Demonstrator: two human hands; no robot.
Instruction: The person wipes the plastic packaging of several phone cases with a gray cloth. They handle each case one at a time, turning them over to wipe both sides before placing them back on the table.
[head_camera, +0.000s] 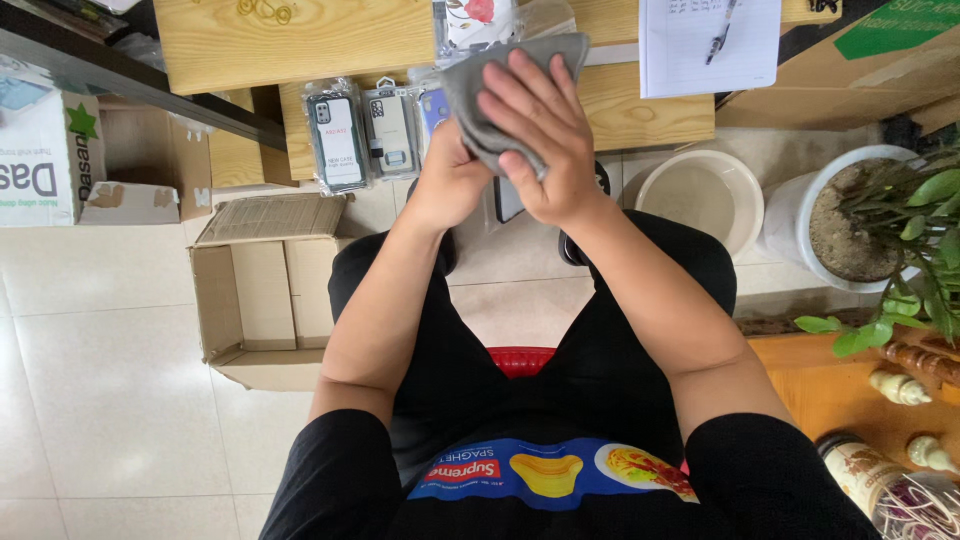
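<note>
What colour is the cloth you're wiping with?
Grey: the cloth is plain grey, under the right hand. Head view shows it best.

Bright, even daylight; soft shadows; sharp focus; perhaps slight wide-angle stretch at edges.

The cloth (515, 95) lies under the right hand (540, 135), over a phone (507, 200) held by the left hand (445, 180). Beyond the hands, packaged cases (365, 135) rest on the surface (650, 110). An open carton (262, 290) sits on the floor to the left; a basin (700, 195) and a plant pot (850, 215) stand to the right.
</note>
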